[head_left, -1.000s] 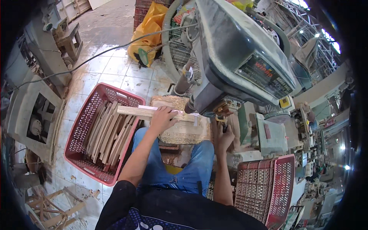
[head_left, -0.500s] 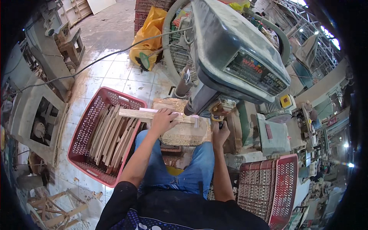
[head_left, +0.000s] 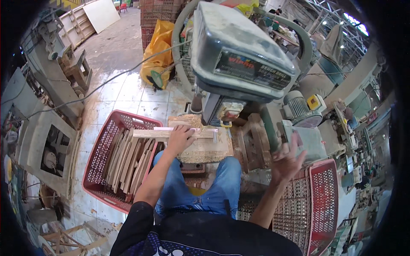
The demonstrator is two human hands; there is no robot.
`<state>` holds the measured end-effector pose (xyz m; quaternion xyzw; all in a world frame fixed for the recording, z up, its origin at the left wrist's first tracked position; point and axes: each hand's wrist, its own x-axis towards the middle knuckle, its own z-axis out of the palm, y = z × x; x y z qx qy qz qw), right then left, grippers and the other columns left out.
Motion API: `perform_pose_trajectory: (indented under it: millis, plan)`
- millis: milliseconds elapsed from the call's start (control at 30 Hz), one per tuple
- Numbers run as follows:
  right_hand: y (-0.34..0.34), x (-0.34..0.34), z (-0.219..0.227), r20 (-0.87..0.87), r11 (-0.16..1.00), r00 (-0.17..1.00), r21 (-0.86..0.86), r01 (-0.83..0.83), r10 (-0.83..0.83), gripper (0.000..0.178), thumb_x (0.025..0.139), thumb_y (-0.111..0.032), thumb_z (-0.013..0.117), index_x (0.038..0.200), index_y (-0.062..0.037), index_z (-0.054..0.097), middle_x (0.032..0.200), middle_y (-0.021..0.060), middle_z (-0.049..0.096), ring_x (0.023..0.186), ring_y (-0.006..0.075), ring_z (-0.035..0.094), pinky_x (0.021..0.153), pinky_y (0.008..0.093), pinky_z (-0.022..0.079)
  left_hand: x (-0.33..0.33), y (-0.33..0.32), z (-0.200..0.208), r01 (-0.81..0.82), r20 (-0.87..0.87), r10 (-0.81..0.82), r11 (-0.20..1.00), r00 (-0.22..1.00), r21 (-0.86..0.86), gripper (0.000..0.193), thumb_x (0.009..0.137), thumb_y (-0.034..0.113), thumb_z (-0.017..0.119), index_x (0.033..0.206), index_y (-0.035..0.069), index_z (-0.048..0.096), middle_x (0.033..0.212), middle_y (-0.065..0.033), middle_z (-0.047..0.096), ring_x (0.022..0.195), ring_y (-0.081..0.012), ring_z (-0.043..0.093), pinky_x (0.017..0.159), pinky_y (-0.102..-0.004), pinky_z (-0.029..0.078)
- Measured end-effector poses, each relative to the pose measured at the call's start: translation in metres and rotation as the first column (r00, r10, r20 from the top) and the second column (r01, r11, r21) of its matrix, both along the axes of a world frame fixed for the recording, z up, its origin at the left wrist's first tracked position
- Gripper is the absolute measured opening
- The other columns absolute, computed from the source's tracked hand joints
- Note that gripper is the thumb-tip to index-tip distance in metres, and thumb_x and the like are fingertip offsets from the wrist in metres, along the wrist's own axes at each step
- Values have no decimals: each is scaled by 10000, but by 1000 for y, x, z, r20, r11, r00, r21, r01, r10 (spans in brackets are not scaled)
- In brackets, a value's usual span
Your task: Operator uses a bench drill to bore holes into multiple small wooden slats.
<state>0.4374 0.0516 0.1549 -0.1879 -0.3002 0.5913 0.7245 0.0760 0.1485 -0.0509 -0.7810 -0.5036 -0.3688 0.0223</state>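
Note:
My left hand (head_left: 181,138) presses down on a pale wooden strip (head_left: 149,134), its fingers curled over the strip. The strip lies across a sawdust-covered wooden work board (head_left: 205,151) in front of my knees, its left end reaching over the crate. Above and behind the board stands a dusty dark drill press (head_left: 243,47); its bit is hidden from this view. My right hand (head_left: 288,164) is raised in the air on the right, open with fingers spread and slightly blurred, apart from the drill press and holding nothing.
A red perforated crate (head_left: 96,170) full of wooden strips (head_left: 130,160) stands at my left. Another red crate (head_left: 322,200) sits at my right. Wooden blocks (head_left: 254,145) and a grey motor (head_left: 299,109) are beyond my right knee. A black cable (head_left: 106,87) hangs across the left side.
My right hand has left the drill press's side and swung right and back toward me, fingers opening out. The left hand stays on the strip. The view has shifted slightly.

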Motion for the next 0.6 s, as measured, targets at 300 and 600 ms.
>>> perform_pose_trajectory:
  millis: [300,600]
  plan:
    - [-46,-30,-114,53,868,989,-487,-95,138,457,1011,-489,526,1170,-84,664,839,79,689,699,210,638,682,364,516,-31,-68,15,80,143,-81,997,986,16,352,902,186,687,1228,56,662,1089,-110,677,986,-288,651,863,-412,516]
    - [-63,-124,-137,365,687,613,-577,-442,701,378,1062,-291,488,1320,-28,571,1057,144,707,912,234,691,849,374,545,-114,-120,74,412,858,495,815,-133,-407,318,1079,254,421,1287,73,580,835,-74,678,657,-172,647,599,-284,548]
